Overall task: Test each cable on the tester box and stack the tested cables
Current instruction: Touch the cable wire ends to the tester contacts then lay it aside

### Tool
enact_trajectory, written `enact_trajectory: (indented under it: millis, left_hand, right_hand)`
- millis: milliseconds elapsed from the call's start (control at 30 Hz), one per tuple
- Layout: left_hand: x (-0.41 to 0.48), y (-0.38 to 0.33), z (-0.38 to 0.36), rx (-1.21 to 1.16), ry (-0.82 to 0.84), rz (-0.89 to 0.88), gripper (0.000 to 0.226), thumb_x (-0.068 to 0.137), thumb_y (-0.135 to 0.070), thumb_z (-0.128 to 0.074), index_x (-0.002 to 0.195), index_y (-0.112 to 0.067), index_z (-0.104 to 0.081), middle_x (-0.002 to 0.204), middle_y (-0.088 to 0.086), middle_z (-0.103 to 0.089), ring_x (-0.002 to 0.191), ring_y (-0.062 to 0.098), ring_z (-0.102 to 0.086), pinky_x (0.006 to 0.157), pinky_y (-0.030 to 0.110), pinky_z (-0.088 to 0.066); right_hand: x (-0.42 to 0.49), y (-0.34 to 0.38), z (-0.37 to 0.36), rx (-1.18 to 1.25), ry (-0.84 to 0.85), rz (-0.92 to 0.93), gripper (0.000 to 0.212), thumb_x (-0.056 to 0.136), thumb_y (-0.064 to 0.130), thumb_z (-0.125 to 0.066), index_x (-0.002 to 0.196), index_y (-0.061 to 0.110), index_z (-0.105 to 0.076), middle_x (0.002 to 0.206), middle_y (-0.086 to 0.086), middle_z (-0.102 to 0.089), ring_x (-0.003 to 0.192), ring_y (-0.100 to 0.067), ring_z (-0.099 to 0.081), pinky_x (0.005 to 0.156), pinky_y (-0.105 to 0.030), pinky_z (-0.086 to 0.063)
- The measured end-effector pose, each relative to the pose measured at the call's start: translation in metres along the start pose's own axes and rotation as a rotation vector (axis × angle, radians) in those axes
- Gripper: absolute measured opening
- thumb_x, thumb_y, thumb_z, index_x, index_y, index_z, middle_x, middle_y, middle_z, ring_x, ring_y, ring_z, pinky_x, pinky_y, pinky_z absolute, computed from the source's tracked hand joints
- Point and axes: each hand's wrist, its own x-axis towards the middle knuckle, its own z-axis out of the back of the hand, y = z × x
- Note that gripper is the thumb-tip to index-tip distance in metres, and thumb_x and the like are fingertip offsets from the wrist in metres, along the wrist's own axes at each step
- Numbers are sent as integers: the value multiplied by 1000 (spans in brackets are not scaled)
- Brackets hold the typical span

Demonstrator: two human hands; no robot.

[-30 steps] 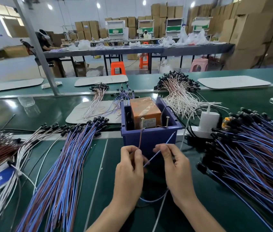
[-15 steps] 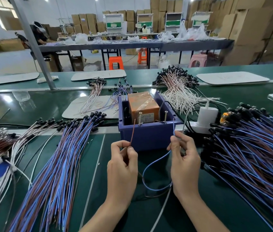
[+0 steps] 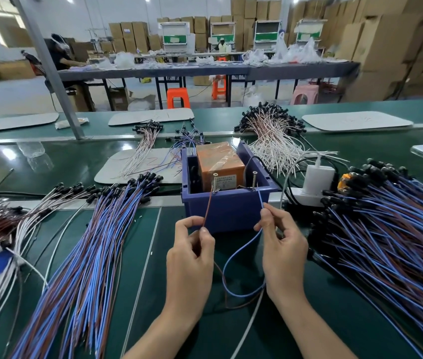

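The fingers point(image 3: 191, 222) of the left hand point(image 3: 189, 263) are curled in a tight pinch on the brown lead point(image 3: 209, 206) of a cable point(image 3: 241, 295), thumb and forefinger closed on it just in front of the tester box point(image 3: 228, 213). The right hand point(image 3: 284, 252) pinches the same cable's blue lead point(image 3: 260, 200) in the same way, its other fingers loosely bent. Each lead rises to the box's near rim. The brown one goes to the foot of the left screw point(image 3: 215, 181) and the blue one to the foot of the right screw point(image 3: 254, 178). Between the hands the cable sags in a loop onto the green table point(image 3: 150, 255). A fanned stack of blue and brown cables point(image 3: 93, 244) lies left of the box. A bigger heap point(image 3: 391, 229) lies to the right, beside a white charger point(image 3: 317, 177).
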Motion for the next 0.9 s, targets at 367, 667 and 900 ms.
enact_trajectory:
  millis: [367,667,900]
  left_hand:
    - [0,2,0,20,11,-6,17,100,-27,-50,101,-44,-49,53,-9,-49,46,5,-38,43,23,-33]
    - [1,4,0,42,7,-10,14,100,-26,-50,101,-40,-49,52,-13,-49,45,5,-39,46,14,-31]
    - [1,4,0,34,14,-8,14,100,-27,-49,102,-41,-49,52,-12,-49,45,6,-41,46,15,-32]
  right_hand:
    - [-1,-3,-2,27,6,19,24,98,47,-55,103,30,-71,87,20,-71,73,4,-64,66,-9,-45]
    - [0,-2,-2,33,20,14,12,99,40,-59,105,43,-69,94,25,-72,96,3,-67,78,-9,-48]
    - [-1,2,-2,15,15,35,13,98,39,-59,103,50,-66,93,29,-70,94,7,-66,76,-5,-46]
